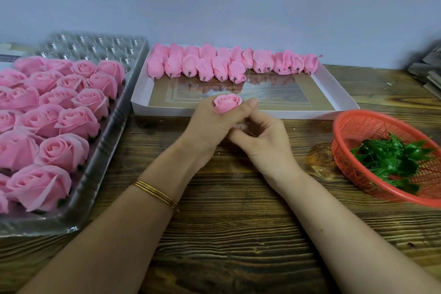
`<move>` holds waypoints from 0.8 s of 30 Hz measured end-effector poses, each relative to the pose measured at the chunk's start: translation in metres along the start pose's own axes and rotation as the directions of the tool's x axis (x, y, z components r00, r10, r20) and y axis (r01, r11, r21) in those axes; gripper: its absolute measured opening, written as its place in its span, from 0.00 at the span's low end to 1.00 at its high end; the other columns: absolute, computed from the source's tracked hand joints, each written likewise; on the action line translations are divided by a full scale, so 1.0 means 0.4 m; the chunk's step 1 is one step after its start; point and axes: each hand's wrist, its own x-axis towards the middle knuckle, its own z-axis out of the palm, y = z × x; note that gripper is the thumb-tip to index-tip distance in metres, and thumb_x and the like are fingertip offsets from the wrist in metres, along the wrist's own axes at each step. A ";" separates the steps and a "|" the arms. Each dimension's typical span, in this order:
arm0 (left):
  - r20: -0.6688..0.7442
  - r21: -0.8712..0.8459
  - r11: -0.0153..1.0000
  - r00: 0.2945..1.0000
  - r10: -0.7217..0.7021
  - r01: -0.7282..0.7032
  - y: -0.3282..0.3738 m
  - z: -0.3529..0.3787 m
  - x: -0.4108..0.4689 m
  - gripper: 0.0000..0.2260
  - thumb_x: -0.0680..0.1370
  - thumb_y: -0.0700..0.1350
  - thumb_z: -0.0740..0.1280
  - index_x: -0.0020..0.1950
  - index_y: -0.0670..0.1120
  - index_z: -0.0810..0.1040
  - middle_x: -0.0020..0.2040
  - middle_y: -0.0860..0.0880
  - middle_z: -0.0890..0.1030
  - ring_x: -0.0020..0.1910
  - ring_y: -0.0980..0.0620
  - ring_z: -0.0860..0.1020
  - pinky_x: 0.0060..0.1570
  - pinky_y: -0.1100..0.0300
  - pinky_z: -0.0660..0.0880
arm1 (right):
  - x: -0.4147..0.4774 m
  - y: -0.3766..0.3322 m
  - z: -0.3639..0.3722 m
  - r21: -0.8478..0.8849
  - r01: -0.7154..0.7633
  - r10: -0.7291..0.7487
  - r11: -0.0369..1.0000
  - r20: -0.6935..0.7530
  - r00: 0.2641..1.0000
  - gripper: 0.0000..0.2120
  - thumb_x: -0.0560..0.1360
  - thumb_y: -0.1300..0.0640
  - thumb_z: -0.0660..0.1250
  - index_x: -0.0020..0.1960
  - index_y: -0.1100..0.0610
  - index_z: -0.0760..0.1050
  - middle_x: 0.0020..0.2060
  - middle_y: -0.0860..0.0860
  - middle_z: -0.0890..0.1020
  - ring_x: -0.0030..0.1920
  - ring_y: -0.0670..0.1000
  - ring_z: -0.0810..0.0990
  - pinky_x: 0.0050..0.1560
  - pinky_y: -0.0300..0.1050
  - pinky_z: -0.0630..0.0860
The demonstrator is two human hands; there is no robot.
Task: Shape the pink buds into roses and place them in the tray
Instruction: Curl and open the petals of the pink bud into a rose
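"While the left hand point(210, 124) curls round 1 pink bud point(228, 103), what is the right hand point(262, 141) doing?"

"Its curled fingers pinch the bud's base from below, above the wooden table point(226, 234)."

"And the rest?"

"Unshaped buds point(214, 64) line the far side of the white box point(167, 111). Finished roses point(59, 112) sit in the clear tray point(119, 112) at left. Green leaves point(391, 157) lie in the red basket point(372, 124)."

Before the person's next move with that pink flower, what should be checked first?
1. Grip of left hand on bud: ok.
2. Pinch of right hand under the bud's base: cannot tell, fingers hide it.
3. Bud opened as wide as the roses: not ok.
4. Free cups in the tray: ok, back rows.
5. More spare buds waiting in the box: ok.
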 end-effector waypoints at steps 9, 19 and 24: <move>-0.088 -0.027 1.000 0.996 -0.010 0.008 -0.018 0.009 0.004 0.09 0.78 0.37 0.68 0.38 0.43 0.73 0.30 0.50 0.76 0.30 0.58 0.77 0.32 0.66 0.76 | 0.002 0.006 0.003 -0.010 -0.009 0.009 1.000 -0.022 1.000 0.16 0.66 0.72 0.75 0.53 0.67 0.77 0.40 0.57 0.81 0.41 0.51 0.77 0.44 0.41 0.76; 0.009 -0.013 1.000 1.000 0.007 -0.007 -0.017 0.000 0.004 0.11 0.77 0.38 0.69 0.45 0.29 0.74 0.38 0.40 0.71 0.37 0.46 0.71 0.35 0.64 0.76 | 0.000 0.005 -0.002 -0.092 0.051 -0.056 0.994 -0.061 0.997 0.14 0.65 0.72 0.74 0.39 0.54 0.77 0.31 0.46 0.78 0.33 0.41 0.75 0.35 0.33 0.73; 0.096 0.027 1.000 0.995 -0.012 0.009 -0.011 -0.019 0.006 0.12 0.75 0.42 0.70 0.47 0.31 0.77 0.36 0.41 0.71 0.35 0.49 0.72 0.37 0.65 0.75 | -0.001 -0.001 -0.007 -0.013 -0.002 0.003 1.000 0.026 1.000 0.15 0.68 0.76 0.70 0.42 0.57 0.78 0.32 0.49 0.78 0.35 0.44 0.75 0.39 0.34 0.74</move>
